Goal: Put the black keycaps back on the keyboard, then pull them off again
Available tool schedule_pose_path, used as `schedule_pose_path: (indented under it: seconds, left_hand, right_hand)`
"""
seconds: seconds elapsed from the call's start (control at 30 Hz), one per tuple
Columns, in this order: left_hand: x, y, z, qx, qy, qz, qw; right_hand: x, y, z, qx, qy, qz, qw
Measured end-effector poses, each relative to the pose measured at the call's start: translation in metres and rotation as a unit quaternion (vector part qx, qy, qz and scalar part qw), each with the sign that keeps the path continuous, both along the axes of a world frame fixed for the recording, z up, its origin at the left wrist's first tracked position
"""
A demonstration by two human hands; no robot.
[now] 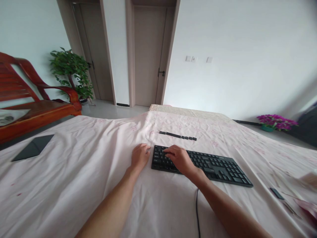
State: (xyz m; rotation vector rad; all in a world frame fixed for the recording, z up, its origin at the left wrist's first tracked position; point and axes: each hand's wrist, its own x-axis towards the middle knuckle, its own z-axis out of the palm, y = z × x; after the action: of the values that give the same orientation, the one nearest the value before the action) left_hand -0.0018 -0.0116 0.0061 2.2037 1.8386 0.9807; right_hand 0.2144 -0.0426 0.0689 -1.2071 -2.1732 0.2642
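A black keyboard lies at a slant on the pale cloth. My right hand reaches over its left part, fingers drawn together and bent down at the keys. Whatever is between those fingertips is too small to make out. Just off the keyboard's left end, my left hand rests on the cloth, loosely bent, its thumb apart from the fingers and nothing seen in it. Beyond the keyboard, several loose black keycaps are lined up in a row with a long space bar key.
A black cable runs toward me under my right forearm. On the pale floral cloth, a dark tablet-like slab lies left; a small dark piece and a thin tool lie right. A wooden bench stands beyond.
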Motion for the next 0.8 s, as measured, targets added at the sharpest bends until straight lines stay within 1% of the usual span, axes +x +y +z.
schedule_pose_path:
  seconds: [0.13, 0.3, 0.53, 0.8]
  left_hand:
    - [0.0, -0.001, 0.0, 0.009, -0.003, 0.001, 1.0]
    - [0.001, 0.0, 0.0, 0.007, -0.002, 0.007, 1.0]
    - [0.001, 0.001, -0.001, -0.004, -0.009, 0.012, 1.0]
    - [0.001, 0.0, 0.0, -0.006, -0.014, 0.012, 1.0]
  right_hand:
    - [-0.014, -0.022, -0.009, 0.005, -0.037, 0.011, 0.999]
    - [-0.031, -0.035, -0.01, 0.052, -0.113, 0.012, 0.992]
    - [-0.038, -0.037, -0.016, 0.128, -0.185, 0.034, 0.974]
    - [-0.04, -0.036, -0.015, 0.124, -0.18, 0.043, 0.975]
